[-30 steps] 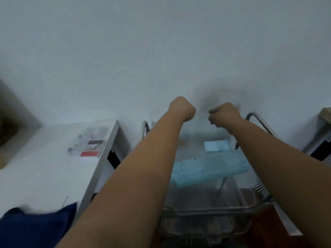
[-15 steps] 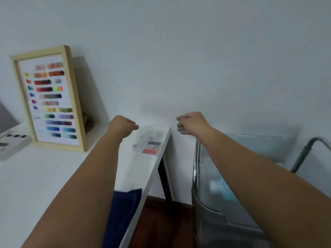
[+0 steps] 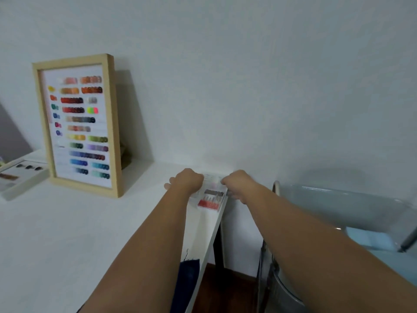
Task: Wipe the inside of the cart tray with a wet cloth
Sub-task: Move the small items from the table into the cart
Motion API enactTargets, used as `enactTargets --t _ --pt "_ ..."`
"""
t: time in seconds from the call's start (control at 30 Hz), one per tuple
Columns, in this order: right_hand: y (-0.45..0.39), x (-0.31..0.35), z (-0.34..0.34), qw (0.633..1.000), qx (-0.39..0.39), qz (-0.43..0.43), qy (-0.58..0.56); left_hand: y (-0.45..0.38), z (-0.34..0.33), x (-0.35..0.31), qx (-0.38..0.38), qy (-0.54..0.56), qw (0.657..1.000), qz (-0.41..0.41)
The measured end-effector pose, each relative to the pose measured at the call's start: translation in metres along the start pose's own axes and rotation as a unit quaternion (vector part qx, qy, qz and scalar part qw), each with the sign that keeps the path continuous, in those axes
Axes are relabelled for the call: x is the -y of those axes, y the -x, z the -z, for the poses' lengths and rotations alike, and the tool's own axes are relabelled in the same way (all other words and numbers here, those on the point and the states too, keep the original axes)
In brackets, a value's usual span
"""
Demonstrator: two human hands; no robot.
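Cart tray, translucent grey, sits low to the right of the right hand, its long axis running rightward out of frame. Both hands curl closed on a clear plastic case at the white desk's edge, left hand gripping its opposite side.

Two bare forearms, sleeveless, hands without rings, gloves or watch

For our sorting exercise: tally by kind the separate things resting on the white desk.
Framed colour charts: 1
Flat white sample boxes: 1
Clear cases of small bits: 1
Dark blue cloths: 1
Total: 4
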State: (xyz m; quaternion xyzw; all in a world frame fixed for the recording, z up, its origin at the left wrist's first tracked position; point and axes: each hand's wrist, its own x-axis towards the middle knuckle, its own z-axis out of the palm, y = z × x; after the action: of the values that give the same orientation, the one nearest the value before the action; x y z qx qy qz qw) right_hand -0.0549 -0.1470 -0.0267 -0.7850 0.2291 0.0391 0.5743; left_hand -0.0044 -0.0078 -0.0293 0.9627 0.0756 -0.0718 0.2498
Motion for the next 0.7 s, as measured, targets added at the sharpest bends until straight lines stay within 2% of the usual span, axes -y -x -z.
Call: enactTargets --t 0.07,0.13,0.23,0.37,0.57,0.7 --pt "-0.005 -0.002 -0.001 1.000 -0.008 0.010 0.008 -0.002 -0.002 -0.006 -0.005 -0.019 1.000 -0.007" --pt "-0.009 -0.008 0.000 0.999 0.007 -0.003 -0.041 -0.003 -0.005 -0.012 0.003 -0.010 1.000 -0.030" --pt "-0.004 -0.008 0.005 0.987 0.020 -0.025 -0.154 -0.006 -0.004 -0.018 0.013 0.086 0.993 -0.082" --pt "-0.002 0.001 0.016 0.978 0.001 -0.022 -0.209 0.000 0.006 -0.023 0.040 0.240 0.962 -0.122" --pt "0.012 0.018 0.048 0.948 -0.008 0.054 -0.314 0.021 0.027 -0.045 0.075 0.379 0.909 -0.155" --pt "0.031 0.010 0.083 0.944 -0.023 0.119 -0.307 0.049 0.030 -0.068 0.110 0.398 0.891 -0.191"
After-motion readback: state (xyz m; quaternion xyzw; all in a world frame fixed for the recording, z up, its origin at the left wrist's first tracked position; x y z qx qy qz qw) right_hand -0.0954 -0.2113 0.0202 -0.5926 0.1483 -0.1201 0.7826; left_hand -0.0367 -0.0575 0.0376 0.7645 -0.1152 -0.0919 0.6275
